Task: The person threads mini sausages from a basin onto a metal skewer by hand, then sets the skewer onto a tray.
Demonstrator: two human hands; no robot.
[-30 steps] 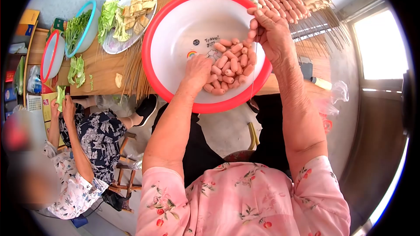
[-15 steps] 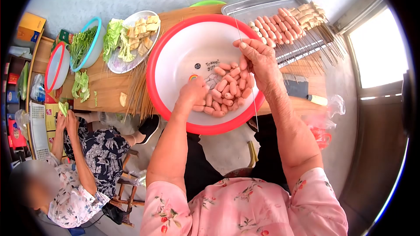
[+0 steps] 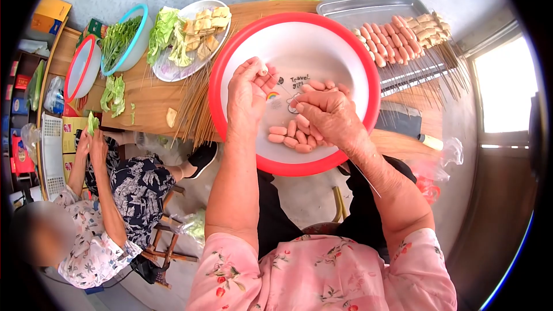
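Over the left side of a white basin with a red rim (image 3: 218,74), my left hand (image 3: 245,95) is closed on a small sausage (image 3: 263,71), of which only one end shows between the fingers. My right hand (image 3: 327,116) pinches a thin skewer (image 3: 367,179); its rear part sticks out below the wrist. The skewer's front end points toward my left hand, but its tip is hard to make out. Loose small sausages (image 3: 291,136) lie in the basin under and around my right hand, which hides some of them.
At back right a metal tray (image 3: 368,5) bears skewered sausages (image 3: 389,43). A knife (image 3: 403,123) lies right of the basin. Bare skewers (image 3: 199,115) lie to its left, near an oval plate (image 3: 164,72) of lettuce and tofu-like pieces. A seated person (image 3: 109,213) holds a green leaf.
My left hand has risen from the sausage pile to the basin's left side, now with a sausage. My right hand has come down and inward, tilting the skewer from near upright. The view has shifted slightly.
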